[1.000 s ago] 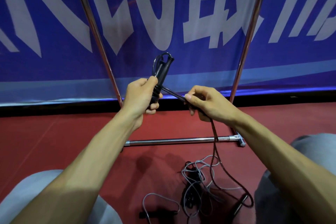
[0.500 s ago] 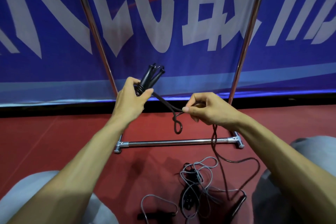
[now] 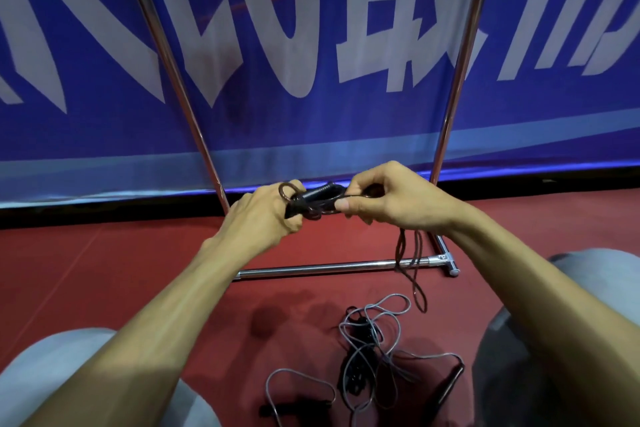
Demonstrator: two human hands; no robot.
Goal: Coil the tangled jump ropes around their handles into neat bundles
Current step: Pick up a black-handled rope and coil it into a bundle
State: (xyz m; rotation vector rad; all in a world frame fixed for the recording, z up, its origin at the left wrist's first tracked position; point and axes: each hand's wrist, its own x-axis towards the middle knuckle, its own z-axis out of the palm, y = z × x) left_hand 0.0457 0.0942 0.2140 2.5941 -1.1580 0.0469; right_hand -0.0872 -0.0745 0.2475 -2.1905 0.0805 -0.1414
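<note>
Handles (image 3: 313, 198) lie level, tips rightward, gripped between both hands (image 3: 268, 215).

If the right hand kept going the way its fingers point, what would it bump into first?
The right hand, pinching the dark rope, points left, straight at the black handles that the left hand grips. It would probably bump those first. They look nearly touching, though depth is hard to judge.
</note>
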